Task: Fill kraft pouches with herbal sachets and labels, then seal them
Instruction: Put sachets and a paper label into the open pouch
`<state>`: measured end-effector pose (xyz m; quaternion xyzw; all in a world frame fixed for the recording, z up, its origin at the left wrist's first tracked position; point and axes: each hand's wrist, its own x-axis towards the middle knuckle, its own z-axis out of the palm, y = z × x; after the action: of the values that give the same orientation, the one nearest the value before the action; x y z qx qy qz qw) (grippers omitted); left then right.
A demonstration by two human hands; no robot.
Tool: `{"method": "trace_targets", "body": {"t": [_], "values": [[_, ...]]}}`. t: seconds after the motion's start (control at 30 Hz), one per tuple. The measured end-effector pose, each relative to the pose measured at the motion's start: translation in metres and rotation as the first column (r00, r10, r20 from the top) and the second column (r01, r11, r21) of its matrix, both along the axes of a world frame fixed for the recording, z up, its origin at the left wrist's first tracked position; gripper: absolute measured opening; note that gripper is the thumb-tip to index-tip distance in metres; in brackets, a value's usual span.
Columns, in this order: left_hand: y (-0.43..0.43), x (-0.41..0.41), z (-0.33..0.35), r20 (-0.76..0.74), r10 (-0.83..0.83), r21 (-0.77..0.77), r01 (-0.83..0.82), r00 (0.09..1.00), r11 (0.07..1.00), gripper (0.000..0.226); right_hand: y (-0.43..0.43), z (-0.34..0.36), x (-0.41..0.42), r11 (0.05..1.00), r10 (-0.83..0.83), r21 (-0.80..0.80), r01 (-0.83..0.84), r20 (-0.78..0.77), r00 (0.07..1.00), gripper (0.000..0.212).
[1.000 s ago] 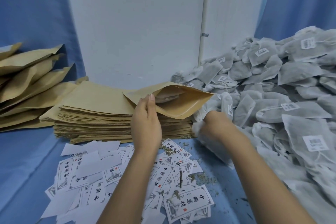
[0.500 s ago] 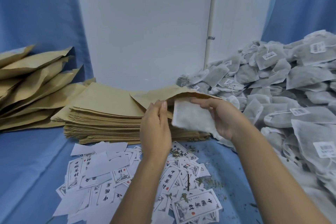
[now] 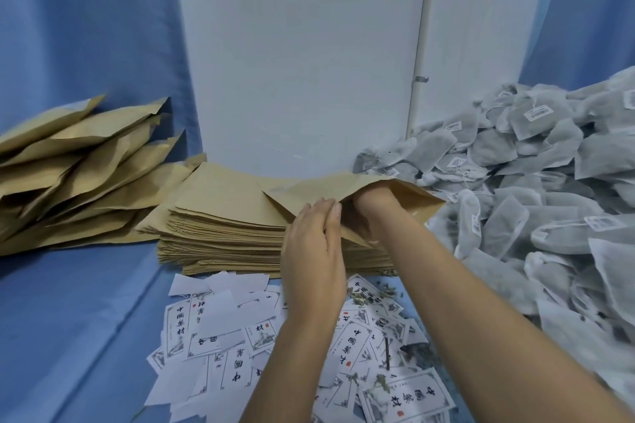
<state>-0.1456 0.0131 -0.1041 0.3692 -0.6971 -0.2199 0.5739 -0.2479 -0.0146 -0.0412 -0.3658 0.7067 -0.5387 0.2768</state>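
**Blue-cloth table, right hand inside a kraft pouch**

Blue cloth (image 3: 86,336) covers the table. In the lower centre of the frame lie scattered white labels (image 3: 405,402) with black characters, some face down. Loose herb bits (image 3: 360,295) and a small twig (image 3: 387,354) lie on them.

Both forearms reach up from the bottom edge. The left hand (image 3: 314,251) is at frame centre, fingers straight and side by side against the near lip of the open kraft pouch (image 3: 326,189); its thumb is hidden. The right hand (image 3: 374,203) is pushed into the pouch mouth past the knuckles, so I cannot tell whether its fingers are closed or what they hold.

The pouch rests on a stack of flat pouches (image 3: 223,223) at centre. A heap of grey sachets (image 3: 549,182) with small white tags fills the right. Bulkier pouches (image 3: 75,165) lie piled at the left edge.

Behind are a white panel (image 3: 302,62) and blue curtain (image 3: 86,27).
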Motion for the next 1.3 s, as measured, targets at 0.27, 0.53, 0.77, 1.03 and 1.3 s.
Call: {"method": "trace_targets", "body": {"t": [0.27,0.53,0.77,1.03,1.3], "values": [[-0.005,0.004,0.005,-0.074,0.001,0.026,0.001,0.997,1.000,0.056,0.004,-0.015,0.001,0.983,-0.134,-0.176,0.048,-0.518,0.845,0.024],[-0.011,0.010,0.004,0.064,0.040,0.013,-0.041,0.997,0.999,0.065,0.014,-0.017,0.001,0.978,-0.013,-0.178,-0.110,-0.577,0.817,0.022],[-0.023,0.025,-0.002,0.012,-0.045,0.138,0.043,0.999,0.990,0.031,0.053,-0.029,-0.010,0.734,0.679,0.180,-0.655,-0.215,0.702,0.023],[-0.019,0.024,-0.001,-0.024,-0.016,0.087,0.018,1.000,0.996,0.015,0.058,-0.041,-0.007,0.463,0.847,0.848,-0.257,-0.338,0.410,0.046],[-0.022,0.024,-0.003,-0.006,-0.003,0.100,0.003,1.000,0.995,0.023,0.060,-0.040,0.005,0.484,0.837,0.847,-0.221,-0.375,0.399,0.048]]}}
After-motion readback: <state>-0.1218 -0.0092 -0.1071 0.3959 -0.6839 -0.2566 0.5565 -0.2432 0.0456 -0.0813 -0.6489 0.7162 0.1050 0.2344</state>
